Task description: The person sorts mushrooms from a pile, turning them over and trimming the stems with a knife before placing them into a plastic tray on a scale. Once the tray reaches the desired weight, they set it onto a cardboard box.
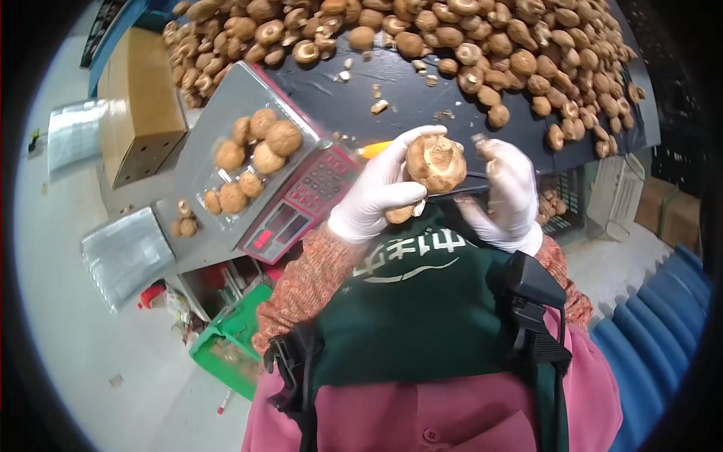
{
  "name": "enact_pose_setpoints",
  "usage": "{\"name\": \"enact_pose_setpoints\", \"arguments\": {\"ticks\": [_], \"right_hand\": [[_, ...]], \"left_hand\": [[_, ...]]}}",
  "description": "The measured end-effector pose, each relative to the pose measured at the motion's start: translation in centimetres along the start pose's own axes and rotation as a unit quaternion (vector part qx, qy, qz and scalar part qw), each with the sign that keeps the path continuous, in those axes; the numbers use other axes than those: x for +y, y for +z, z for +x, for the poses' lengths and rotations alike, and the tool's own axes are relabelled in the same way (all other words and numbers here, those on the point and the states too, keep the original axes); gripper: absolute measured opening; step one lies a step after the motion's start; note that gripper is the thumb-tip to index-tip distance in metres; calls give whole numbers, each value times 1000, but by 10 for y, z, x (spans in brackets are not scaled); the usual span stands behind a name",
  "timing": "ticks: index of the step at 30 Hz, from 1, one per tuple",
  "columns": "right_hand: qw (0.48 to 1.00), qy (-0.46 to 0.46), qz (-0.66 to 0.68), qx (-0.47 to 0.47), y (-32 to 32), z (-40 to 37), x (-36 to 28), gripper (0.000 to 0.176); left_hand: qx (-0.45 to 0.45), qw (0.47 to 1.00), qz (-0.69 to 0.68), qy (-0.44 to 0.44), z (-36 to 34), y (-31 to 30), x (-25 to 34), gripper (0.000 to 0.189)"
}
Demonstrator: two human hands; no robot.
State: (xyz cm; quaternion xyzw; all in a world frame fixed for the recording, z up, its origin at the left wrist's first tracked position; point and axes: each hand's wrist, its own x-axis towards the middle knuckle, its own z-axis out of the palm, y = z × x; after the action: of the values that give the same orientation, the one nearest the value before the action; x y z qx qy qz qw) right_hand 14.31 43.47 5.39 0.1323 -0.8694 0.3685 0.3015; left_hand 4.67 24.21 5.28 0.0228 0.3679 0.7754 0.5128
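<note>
My left hand [376, 188], in a white glove, is wrapped round a large brown shiitake mushroom [435, 163], its pale underside turned up. A second, smaller mushroom [400, 214] shows below my left thumb, against the same hand. Just to the right, my right hand [512, 192], also gloved and slightly blurred, has its fingers curled but apart, with a gap between thumb and forefinger. Its fingertips look brown and stained; nothing clear is held in them. Behind my left hand, a yellow strip [374, 149], partly hidden, lies by the table's near edge.
A big heap of mushrooms [520, 60] covers the far side of the black table [376, 71], with stem scraps in front. On the left, a red-framed scale [301, 196] carries several mushrooms [267, 151] on its pan. Also there: a cardboard box [143, 98] and a green bin [233, 339].
</note>
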Motion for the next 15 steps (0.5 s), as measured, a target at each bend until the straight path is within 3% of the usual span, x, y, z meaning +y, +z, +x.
{"name": "enact_pose_setpoints", "arguments": {"ticks": [1, 2, 4, 6, 8, 9, 12, 14, 15], "right_hand": [[1000, 20, 0, -6, -3, -3, 4, 61], [998, 38, 42, 41, 3, -10, 11, 58], [992, 103, 52, 47, 5, -15, 11, 57], [996, 80, 33, -17, 2, -10, 10, 56], [998, 52, 5, -27, 7, -14, 10, 43], [996, 85, 21, -3, 17, -19, 8, 37], [992, 121, 20, -8, 27, -18, 4, 37], [990, 138, 16, -28, 26, -24, 8, 37], [988, 147, 12, -37, 26, -23, 10, 37]], "left_hand": [[8, 1000, -17, 4, -5, -7, 3, 97], [13, 999, -43, 24, -11, -10, 5, 98], [23, 993, -91, 66, -24, -18, 7, 100], [47, 987, -117, 104, -45, -33, 1, 97], [55, 978, -154, 130, -67, -41, 1, 94], [63, 975, -153, 149, -73, -45, -3, 91], [114, 965, -121, 204, -101, -52, 0, 86], [226, 934, -1, 276, -119, -51, 14, 84], [260, 926, 58, 266, -137, -53, 27, 80]]}}
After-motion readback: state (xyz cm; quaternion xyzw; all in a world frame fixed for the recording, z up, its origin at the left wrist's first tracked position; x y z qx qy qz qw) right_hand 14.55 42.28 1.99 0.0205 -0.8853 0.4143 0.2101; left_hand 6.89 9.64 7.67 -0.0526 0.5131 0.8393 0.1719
